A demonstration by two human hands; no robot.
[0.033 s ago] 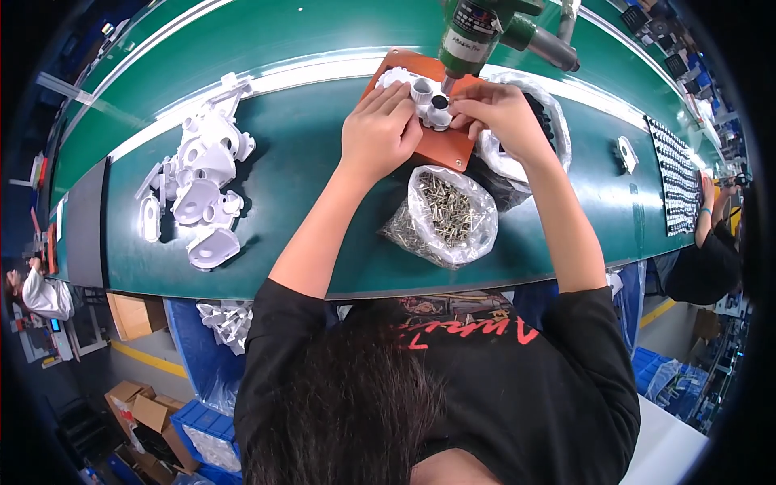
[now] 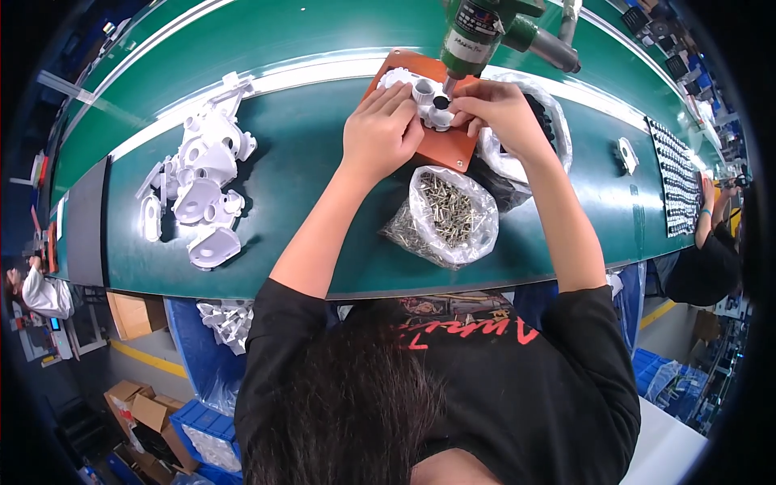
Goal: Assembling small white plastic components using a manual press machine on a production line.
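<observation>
A white plastic housing (image 2: 423, 91) with round tubes lies on an orange-brown fixture plate (image 2: 446, 149). My left hand (image 2: 383, 133) grips the housing's left side, fingers over its edge and thumb beside it. My right hand (image 2: 503, 115) is closed in a pinch at the housing's right side, next to a black round piece (image 2: 441, 103) set in a tube. Whatever sits between those fingertips is too small to make out. A green power screwdriver (image 2: 469, 40) hangs above, its tip pointing down close to the right fingertips.
In front of the plate stands a clear bag of screws (image 2: 449, 212). A bag with black pieces (image 2: 558, 121) is beyond my right wrist. White plastic parts (image 2: 202, 166) are piled at the left. At the far right, a co-worker's arm (image 2: 706, 214) is beside a tray of small pieces (image 2: 675, 182).
</observation>
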